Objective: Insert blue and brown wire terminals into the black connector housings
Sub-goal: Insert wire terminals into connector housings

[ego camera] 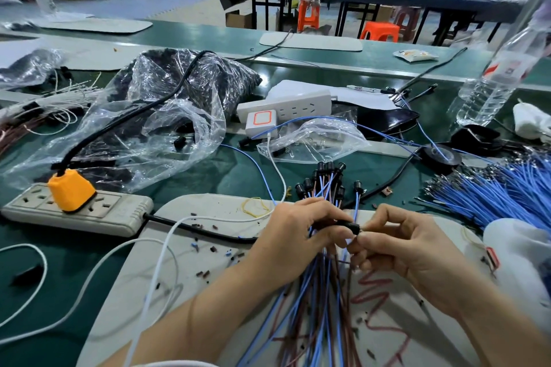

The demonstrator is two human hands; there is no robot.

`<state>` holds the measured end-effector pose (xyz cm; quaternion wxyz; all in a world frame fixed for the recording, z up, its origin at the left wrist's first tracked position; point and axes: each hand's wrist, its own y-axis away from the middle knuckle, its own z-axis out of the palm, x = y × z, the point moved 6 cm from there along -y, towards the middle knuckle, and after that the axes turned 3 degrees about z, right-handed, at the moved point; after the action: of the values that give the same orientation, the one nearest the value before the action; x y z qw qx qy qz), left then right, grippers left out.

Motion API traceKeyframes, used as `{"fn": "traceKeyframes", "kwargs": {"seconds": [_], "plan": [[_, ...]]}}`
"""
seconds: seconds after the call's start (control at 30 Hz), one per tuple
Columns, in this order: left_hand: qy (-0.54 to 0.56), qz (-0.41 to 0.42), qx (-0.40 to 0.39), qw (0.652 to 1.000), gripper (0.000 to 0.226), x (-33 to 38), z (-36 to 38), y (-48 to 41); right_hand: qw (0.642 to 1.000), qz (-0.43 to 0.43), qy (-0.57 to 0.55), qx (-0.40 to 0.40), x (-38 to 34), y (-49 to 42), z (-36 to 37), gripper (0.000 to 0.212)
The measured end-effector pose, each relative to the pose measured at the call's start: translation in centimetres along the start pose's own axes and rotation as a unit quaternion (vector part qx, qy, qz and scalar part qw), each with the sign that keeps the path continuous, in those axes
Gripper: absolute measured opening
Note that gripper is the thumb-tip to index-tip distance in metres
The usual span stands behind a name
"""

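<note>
Gripping a bundle [323, 292] of blue and brown wires, the left hand [301, 229] also pinched a black housing [346, 224] at its fingertips. The right hand [399, 247] pinched the housing's 3 o'clock end; whether a terminal sat between its fingertips could not be told. Finished housings [323, 177] fanned out at 12 o'clock of the hands, and loose blue wires [504, 188] lay at 3 o'clock on the tabletop [232, 176]. Recommended: steady the housing, align the terminal square to its cavity, push straight until seated, then tug lightly.
</note>
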<state>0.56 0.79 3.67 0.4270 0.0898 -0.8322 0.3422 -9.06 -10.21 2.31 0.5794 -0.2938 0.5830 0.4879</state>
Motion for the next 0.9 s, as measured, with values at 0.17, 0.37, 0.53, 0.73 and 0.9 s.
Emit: {"fn": "traceKeyframes", "kwargs": {"seconds": [0.17,0.37,0.53,0.73,0.9], "plan": [[-0.024,0.013,-0.014,1.000,0.015,0.0,0.0,-0.2,1.000,-0.001,-0.020,0.022,-0.1,0.0,-0.3,0.013],[-0.028,0.009,-0.023,0.999,0.013,-0.4,0.2,-0.2,1.000,0.003,-0.017,0.020,0.2,-0.1,-0.3,0.009],[-0.015,0.012,-0.016,1.000,0.016,-0.3,0.3,-0.1,1.000,0.003,-0.010,0.005,0.3,-0.1,-0.5,0.024],[0.017,-0.007,-0.022,1.000,0.011,-0.5,0.4,0.3,0.999,0.007,-0.041,-0.004,0.7,-0.3,-0.2,0.016],[0.119,-0.052,-0.024,0.991,0.011,-1.1,0.6,0.8,0.999,-0.024,-0.040,0.004,0.5,-0.2,0.0,0.012]]}}
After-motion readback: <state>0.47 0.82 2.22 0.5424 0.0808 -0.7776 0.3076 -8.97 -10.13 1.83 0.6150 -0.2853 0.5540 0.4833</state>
